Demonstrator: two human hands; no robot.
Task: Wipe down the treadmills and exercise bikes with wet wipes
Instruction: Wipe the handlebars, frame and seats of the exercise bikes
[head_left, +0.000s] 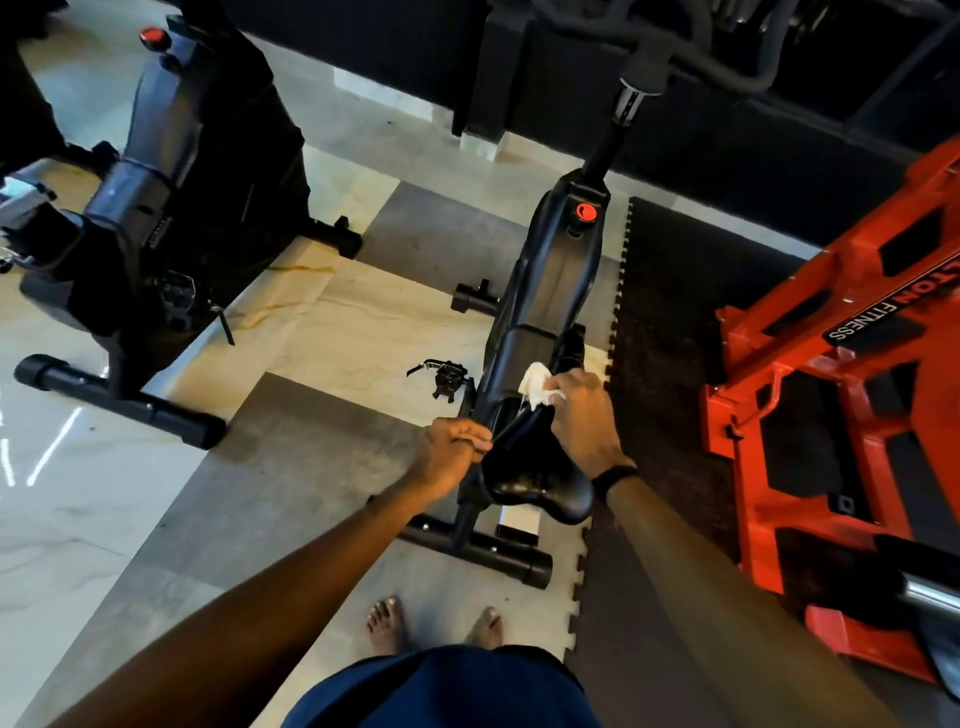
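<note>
Head view shows your wet wipe (537, 384) bunched white at the nose of the saddle (540, 480) on the exercise bike (550, 291) in front of you, where the saddle meets the black frame. Your right hand (584, 415) has its fingers curled round the wipe and presses it onto that front end; your left hand (452, 454) is closed on the saddle's left edge, steadying it. Judging by this, you are on the seat-wiping step of this bike. Next you likely need to draw the wipe back over the broad rear of the saddle, keeping the left-hand brace so the seat does not swivel. Both arms reach forward and down, nearly straight, a dark band on the right wrist. A second bike (150, 208) stands well apart to your left, and an orange frame (831, 364) sits on the rubber mat (670, 291) to your right.
</note>
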